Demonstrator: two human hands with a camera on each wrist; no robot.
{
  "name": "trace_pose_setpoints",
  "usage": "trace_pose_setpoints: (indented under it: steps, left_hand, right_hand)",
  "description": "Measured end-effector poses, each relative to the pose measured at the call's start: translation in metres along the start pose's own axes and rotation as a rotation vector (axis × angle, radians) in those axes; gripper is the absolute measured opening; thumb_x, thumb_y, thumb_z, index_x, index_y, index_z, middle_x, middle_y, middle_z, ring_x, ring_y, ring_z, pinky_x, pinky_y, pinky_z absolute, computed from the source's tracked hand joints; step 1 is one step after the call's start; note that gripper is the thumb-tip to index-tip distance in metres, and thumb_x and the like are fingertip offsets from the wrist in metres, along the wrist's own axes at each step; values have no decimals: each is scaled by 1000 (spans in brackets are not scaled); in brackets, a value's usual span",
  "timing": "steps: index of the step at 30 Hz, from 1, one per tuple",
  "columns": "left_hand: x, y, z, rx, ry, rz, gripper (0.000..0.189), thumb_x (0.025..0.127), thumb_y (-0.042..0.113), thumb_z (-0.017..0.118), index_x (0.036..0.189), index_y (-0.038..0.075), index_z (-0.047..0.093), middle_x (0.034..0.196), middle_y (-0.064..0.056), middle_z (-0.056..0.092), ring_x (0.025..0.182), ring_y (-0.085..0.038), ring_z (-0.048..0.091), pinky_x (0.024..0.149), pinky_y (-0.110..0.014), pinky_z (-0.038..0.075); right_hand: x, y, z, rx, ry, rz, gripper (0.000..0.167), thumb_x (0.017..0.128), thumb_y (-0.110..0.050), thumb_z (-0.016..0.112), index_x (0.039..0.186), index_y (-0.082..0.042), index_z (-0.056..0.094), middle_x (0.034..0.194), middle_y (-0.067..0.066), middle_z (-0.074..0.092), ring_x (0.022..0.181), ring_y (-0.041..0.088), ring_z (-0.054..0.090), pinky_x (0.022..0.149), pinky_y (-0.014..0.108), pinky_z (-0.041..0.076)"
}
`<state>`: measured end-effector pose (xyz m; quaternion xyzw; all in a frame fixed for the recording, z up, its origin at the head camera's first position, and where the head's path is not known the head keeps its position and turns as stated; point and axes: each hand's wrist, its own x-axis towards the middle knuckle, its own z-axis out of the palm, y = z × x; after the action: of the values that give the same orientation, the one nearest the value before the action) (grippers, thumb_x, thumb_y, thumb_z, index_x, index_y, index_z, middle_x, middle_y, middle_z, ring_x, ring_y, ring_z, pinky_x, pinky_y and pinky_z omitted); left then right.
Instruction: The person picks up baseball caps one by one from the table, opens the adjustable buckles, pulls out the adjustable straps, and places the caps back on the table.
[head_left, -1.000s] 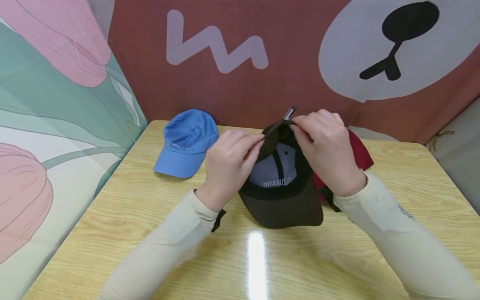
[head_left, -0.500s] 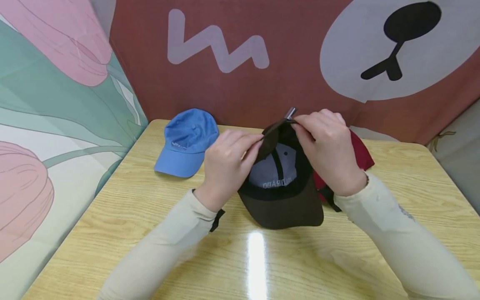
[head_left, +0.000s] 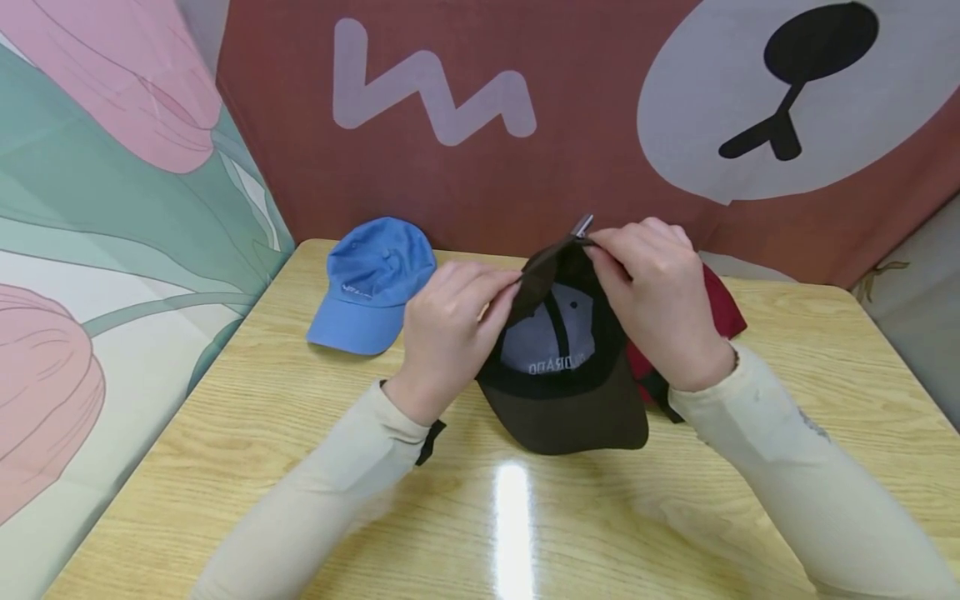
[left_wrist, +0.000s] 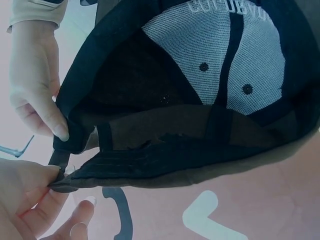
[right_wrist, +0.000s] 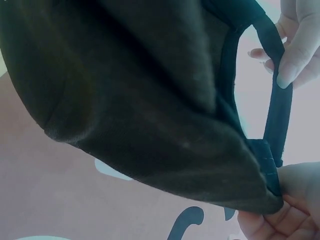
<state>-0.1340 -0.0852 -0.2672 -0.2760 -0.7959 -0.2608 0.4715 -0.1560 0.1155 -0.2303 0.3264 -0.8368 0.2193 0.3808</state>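
Note:
A dark brown baseball cap (head_left: 570, 421) is held up over the table, its brim toward me and its grey-lined inside showing mirrored lettering. My left hand (head_left: 453, 333) pinches its back strap on the left, thumb against the fingers. On the other side my right hand (head_left: 656, 304) pinches the back edge near a small metal clasp (head_left: 582, 225) that sticks up. In the right wrist view the strap (right_wrist: 280, 115) spans the opening at the back of the cap. Mesh panels (left_wrist: 205, 65) line the crown in the left wrist view.
A blue cap (head_left: 367, 287) lies at the back left of the wooden table (head_left: 225, 467). A red cap (head_left: 723, 304) lies behind my right hand, partly hidden by it and the brown cap. A brown printed cloth (head_left: 450, 192) hangs behind the table.
My left hand has shifted slightly left and down, still pinching the strap. The right hand and the brown cap have barely moved; the blue and red caps stay put.

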Motion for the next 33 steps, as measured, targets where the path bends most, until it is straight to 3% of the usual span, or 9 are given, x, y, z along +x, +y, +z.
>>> trace_pose_setpoints:
  steps: [16, 23, 28, 33]
  left_hand:
    - [-1, -1, -2, 0, 21, 1, 10, 87, 8, 73, 94, 2, 76, 86, -7, 72, 80, -23, 64, 71, -35, 54]
    - [-4, -7, -5, -37, 18, 23, 9, 87, 6, 72, 94, 2, 76, 86, -7, 71, 81, -24, 64, 70, -35, 53]
    - [-9, -9, -2, -73, -24, 53, 13, 88, 6, 71, 100, 2, 74, 92, -8, 70, 84, -24, 63, 69, -33, 53]
    - [-17, -13, 4, -50, -133, -14, 33, 83, 7, 77, 113, -3, 66, 106, -15, 66, 94, -29, 61, 77, -37, 52]
  right_hand:
    - [2, 4, 0, 2, 41, -6, 12, 85, 2, 72, 95, 9, 70, 85, 23, 68, 73, 36, 55, 65, 44, 42]
    - [4, 8, -2, 17, 81, 38, 13, 87, 2, 69, 97, 11, 70, 89, 24, 69, 71, 35, 56, 65, 45, 48]
    - [4, 7, -2, 57, 106, 77, 13, 87, 2, 70, 98, 8, 72, 89, 20, 71, 70, 30, 59, 63, 26, 45]
    - [5, 6, -7, 67, 106, 48, 14, 87, -1, 70, 98, 8, 72, 89, 21, 71, 74, 29, 62, 72, 7, 37]
